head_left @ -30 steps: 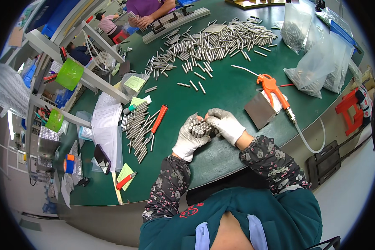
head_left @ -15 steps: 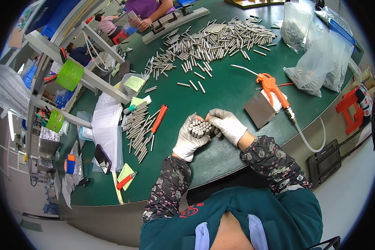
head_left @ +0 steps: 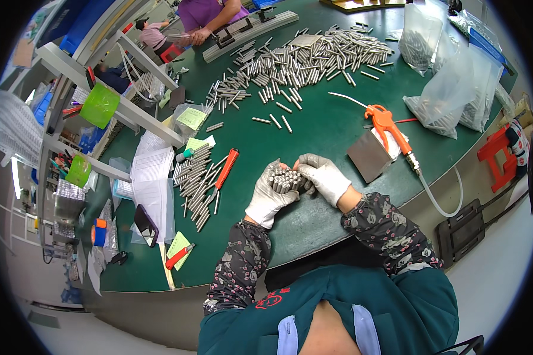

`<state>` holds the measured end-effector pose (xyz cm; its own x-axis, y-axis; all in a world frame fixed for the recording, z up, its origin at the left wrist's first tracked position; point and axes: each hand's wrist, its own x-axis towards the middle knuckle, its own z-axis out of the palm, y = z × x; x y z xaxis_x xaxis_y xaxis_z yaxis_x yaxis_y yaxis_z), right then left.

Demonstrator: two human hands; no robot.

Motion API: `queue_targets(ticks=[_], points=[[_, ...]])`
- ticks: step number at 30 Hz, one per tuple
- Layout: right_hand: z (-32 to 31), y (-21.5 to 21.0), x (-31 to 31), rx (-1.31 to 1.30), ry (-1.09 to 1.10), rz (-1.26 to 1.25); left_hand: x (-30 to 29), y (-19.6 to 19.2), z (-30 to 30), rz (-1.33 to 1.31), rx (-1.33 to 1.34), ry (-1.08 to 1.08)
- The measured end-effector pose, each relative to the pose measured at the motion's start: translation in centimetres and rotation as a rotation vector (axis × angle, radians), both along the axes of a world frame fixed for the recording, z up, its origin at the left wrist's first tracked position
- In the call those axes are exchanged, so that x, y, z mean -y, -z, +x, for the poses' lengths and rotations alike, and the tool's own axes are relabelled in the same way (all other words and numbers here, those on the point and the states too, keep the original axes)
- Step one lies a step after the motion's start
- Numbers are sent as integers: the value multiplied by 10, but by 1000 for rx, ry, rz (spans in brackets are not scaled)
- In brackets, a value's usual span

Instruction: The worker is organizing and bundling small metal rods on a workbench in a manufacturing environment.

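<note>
A bundle of short metal pins (head_left: pixel 285 180), ends facing up, is held between my gloved hands over the table's near edge. My left hand (head_left: pixel 265 198) wraps round the bundle from the left. On the other side my right hand (head_left: pixel 324 176) closes on the bundle, its bare thumb and fingertips partly hidden by the pins. Left of my hands lies a smaller group of metal pins (head_left: pixel 192 177), with an orange-handled tool (head_left: pixel 226 170) beside it. A large heap of similar pins (head_left: pixel 314 56) spreads over the far side of the green table (head_left: pixel 314 139).
To the right are an orange air blow gun (head_left: pixel 391 127) with its hose, a dark brown block (head_left: pixel 369 155) and plastic bags of pins (head_left: pixel 441 106). A phone (head_left: pixel 145 225), papers (head_left: pixel 151 171) and a red cutter (head_left: pixel 179 257) lie left. Across the table a person in purple (head_left: pixel 210 15) works.
The bundle has tilted slightly in my hands, which stay in nearly the same place. Across the table, the other person's hands have shifted and lowered.
</note>
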<state>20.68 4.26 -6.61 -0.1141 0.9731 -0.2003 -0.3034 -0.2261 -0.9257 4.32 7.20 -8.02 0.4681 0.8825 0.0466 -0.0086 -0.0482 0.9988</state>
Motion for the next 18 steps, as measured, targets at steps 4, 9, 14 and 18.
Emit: queue_targets(ticks=[4, 9, 14, 18], points=[[0, -1, 1, 10, -7, 25, 2, -1, 1, -94, 62, 9], [1, -3, 4, 64, -52, 56, 2, 3, -2, -86, 122, 28], [1, -3, 5, 42, -60, 76, 5, 1, -1, -76, 174, 35], [0, -6, 7, 41, -68, 75, 5, 3, -2, -100, 219, 60]])
